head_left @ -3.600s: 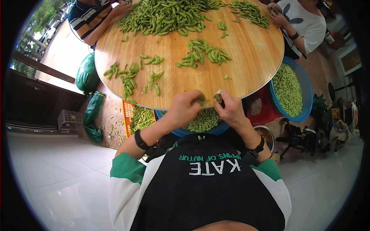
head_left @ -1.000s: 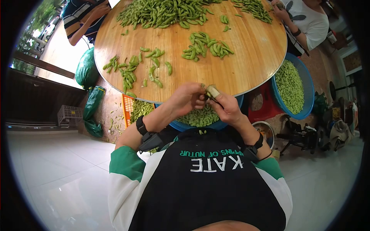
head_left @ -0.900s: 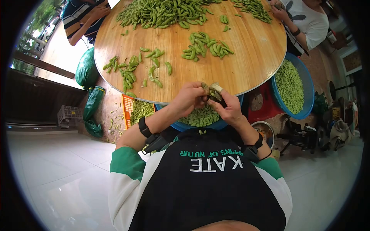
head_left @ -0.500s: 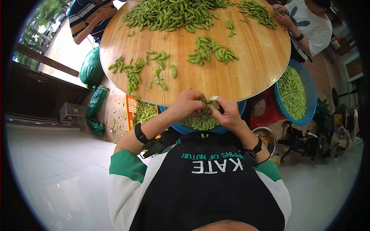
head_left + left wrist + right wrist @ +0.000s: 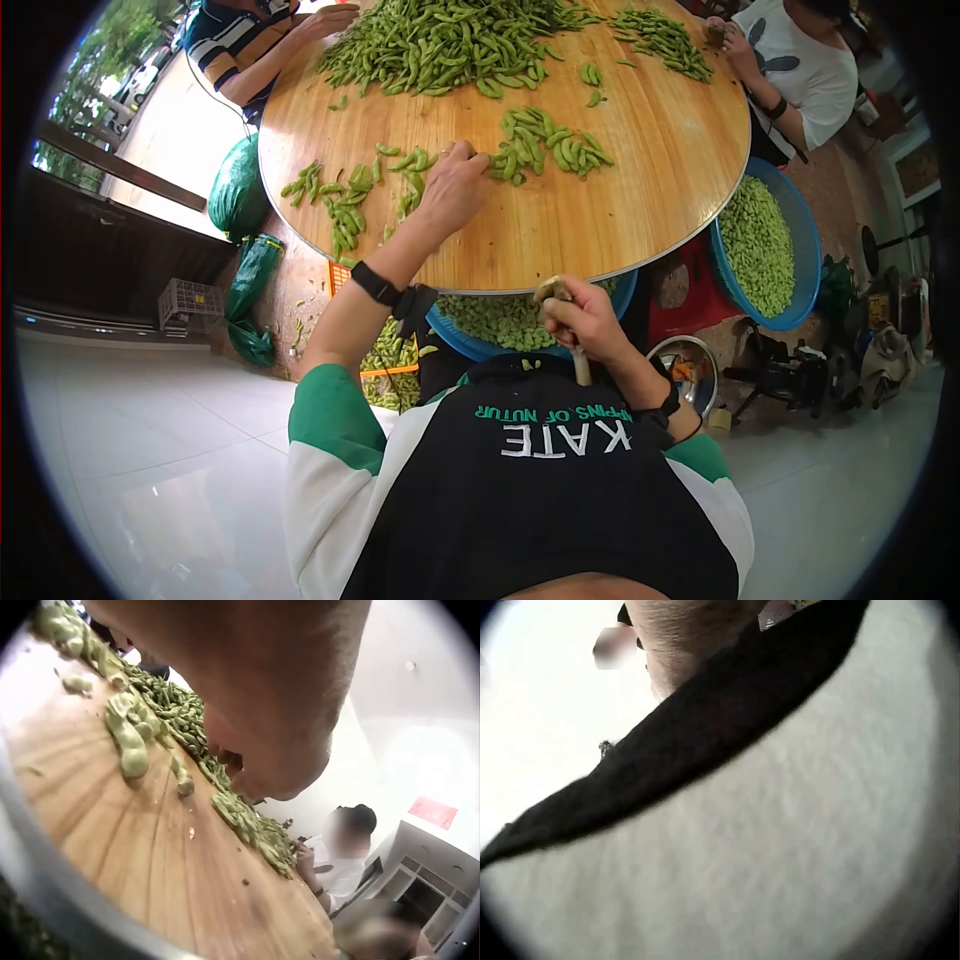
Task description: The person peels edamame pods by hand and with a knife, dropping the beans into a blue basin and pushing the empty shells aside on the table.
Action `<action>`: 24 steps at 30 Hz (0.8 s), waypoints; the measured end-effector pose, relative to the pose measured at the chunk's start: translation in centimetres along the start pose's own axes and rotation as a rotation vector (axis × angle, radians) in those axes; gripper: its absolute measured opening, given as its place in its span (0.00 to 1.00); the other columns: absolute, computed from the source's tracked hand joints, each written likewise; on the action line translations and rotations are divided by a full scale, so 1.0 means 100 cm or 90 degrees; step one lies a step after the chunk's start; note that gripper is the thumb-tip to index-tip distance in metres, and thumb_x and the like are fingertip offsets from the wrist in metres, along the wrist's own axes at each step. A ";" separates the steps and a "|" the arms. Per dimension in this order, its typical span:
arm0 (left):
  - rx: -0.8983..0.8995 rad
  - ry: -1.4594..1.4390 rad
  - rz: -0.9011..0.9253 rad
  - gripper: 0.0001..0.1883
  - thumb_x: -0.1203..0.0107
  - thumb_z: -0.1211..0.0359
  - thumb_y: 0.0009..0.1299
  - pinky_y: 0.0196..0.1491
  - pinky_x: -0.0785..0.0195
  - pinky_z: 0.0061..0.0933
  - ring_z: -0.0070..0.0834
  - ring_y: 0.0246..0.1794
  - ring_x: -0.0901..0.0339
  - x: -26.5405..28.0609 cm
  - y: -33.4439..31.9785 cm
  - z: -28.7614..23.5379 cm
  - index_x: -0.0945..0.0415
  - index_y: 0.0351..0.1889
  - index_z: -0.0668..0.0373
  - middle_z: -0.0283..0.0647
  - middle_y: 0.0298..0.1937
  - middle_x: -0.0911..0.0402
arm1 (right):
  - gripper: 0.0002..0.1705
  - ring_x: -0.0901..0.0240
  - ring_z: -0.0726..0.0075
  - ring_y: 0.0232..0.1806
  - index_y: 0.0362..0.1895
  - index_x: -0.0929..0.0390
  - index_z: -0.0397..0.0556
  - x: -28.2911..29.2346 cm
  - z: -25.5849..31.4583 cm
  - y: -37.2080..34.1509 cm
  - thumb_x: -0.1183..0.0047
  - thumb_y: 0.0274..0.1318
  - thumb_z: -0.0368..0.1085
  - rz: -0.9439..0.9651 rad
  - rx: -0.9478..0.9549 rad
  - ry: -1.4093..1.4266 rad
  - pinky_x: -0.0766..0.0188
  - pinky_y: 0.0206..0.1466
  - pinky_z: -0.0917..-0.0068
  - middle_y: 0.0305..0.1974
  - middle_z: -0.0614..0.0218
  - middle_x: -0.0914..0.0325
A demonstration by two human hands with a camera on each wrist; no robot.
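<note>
My left hand [image 5: 458, 188] reaches over the wooden table, its back to the head camera. The fingertips are right by a small group of green soybean pods [image 5: 520, 150]; what lies under them is hidden. In the left wrist view the hand [image 5: 270, 697] fills the upper middle, above loose pods [image 5: 127, 739]. Beyond the table edge, my right hand [image 5: 582, 318] is curled over the blue basin [image 5: 455, 342], which holds shelled beans. A brownish-olive covering [image 5: 551, 289] shows at its fingertips. Below this hand is a narrow pale piece [image 5: 583, 368]. The right wrist view shows mostly sleeve.
A big heap of pods [image 5: 430, 50] covers the far side of the round table [image 5: 640, 200]. More loose pods [image 5: 345, 205] lie at left. A second blue basin [image 5: 806, 240] of beans stands at right, an orange crate [image 5: 395, 370] at lower left. Two people sit opposite.
My left hand has left the right hand and moved forward over the table to the pods. The right hand has come slightly back toward my body. The view shifted slightly.
</note>
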State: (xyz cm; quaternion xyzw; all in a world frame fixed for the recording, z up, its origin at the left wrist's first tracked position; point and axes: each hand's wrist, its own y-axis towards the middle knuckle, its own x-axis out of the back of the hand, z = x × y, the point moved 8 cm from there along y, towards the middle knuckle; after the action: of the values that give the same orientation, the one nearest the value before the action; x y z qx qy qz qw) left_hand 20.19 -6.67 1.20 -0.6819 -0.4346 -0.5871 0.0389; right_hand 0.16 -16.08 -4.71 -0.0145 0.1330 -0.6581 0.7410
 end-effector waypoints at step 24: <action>0.375 -0.885 0.234 0.03 0.41 0.73 0.65 0.22 0.44 0.13 0.13 0.22 0.31 -0.008 -0.063 -0.068 0.23 0.34 0.61 0.32 0.25 0.23 | 0.22 0.42 0.81 0.22 0.64 0.40 0.45 0.000 0.033 0.015 0.61 0.69 0.37 -0.019 0.119 0.305 0.42 0.19 0.84 0.32 0.67 0.32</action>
State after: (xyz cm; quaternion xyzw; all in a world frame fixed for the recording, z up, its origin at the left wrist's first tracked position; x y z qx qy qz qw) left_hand 11.02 -7.02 -0.32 -0.9161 -0.3774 0.1310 0.0339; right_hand 2.32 -16.39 -1.80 0.2086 0.2428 -0.6630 0.6767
